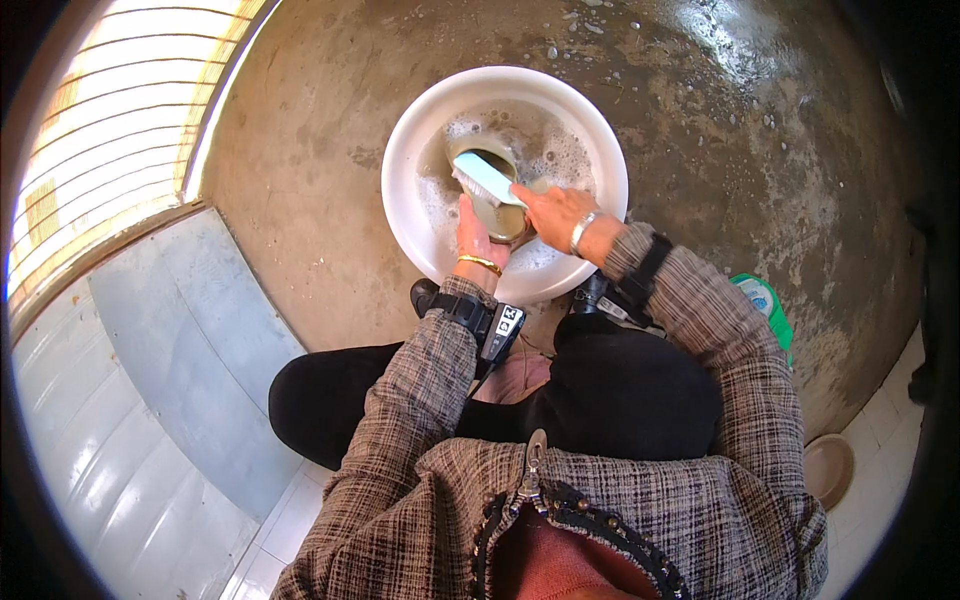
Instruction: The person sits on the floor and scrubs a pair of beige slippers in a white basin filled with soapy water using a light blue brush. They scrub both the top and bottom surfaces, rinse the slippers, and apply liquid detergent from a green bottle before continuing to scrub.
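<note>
A white plastic basin holds cloudy, sudsy water before me. Over the water is a beige slipper, its heel end towards me. My left hand holds it by that heel end from below and the left side. In my right hand is the handle of a pale blue scrubbing brush. Its white bristles lie against the slipper, and the brush hides part of the slipper's inside. Beside my right fingers a second pale shape shows in the water, too covered to name.
Wet, foam-spotted concrete floor surrounds the basin. To the right, partly behind my sleeve, stands a green package. A brown bowl sits at lower right. Grey sheet panels and a slatted screen border the left.
</note>
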